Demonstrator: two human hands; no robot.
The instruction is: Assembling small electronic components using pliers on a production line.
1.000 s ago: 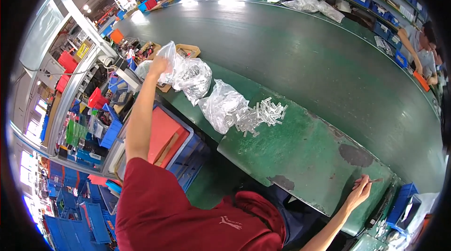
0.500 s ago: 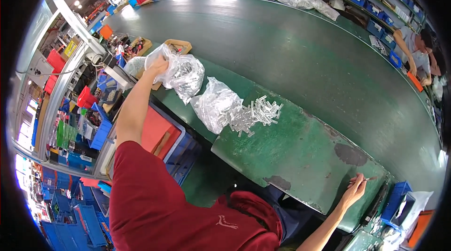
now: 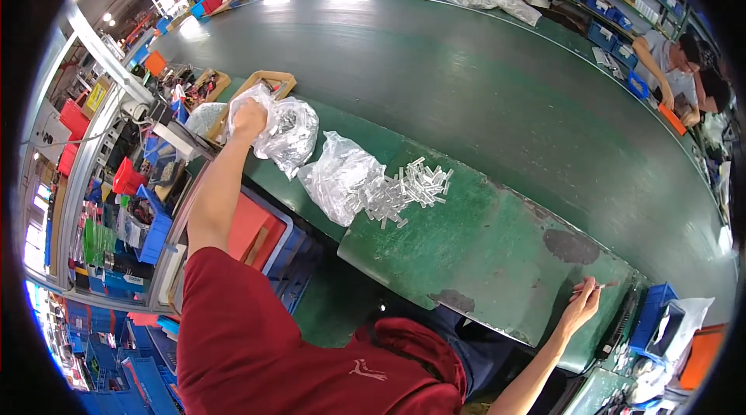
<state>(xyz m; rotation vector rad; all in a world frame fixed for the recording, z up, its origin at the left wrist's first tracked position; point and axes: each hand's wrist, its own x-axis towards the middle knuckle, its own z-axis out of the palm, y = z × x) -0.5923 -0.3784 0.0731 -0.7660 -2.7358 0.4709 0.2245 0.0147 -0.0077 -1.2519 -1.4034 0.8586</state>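
My left hand (image 3: 250, 117) is at the far left of the bench, fingers curled into the crumpled mouth of a clear plastic bag (image 3: 294, 134) full of shiny small parts; the fingertips are hidden by film. Beside it lies a second clear bag (image 3: 339, 174), its open end facing a loose pile of short clear tube-like pieces (image 3: 420, 184). Far to the right, my right hand (image 3: 581, 306) pinches a thin reddish-brown stick-like piece (image 3: 608, 284) just above the green bench (image 3: 458, 252). What kind of piece it is, I cannot make out.
A cardboard tray (image 3: 273, 81) stands behind the left bag. A wide green conveyor belt (image 3: 435, 65) runs along the far side. At the right end are a blue bin (image 3: 653, 314) and a black tool-like bar (image 3: 619, 326). Another person (image 3: 670, 73) works across the belt.
The whole view has shifted slightly, so the bench items appear farther left. My left hand has sunk a little lower against the bag's mouth. My right hand keeps its pinch on the thin piece.
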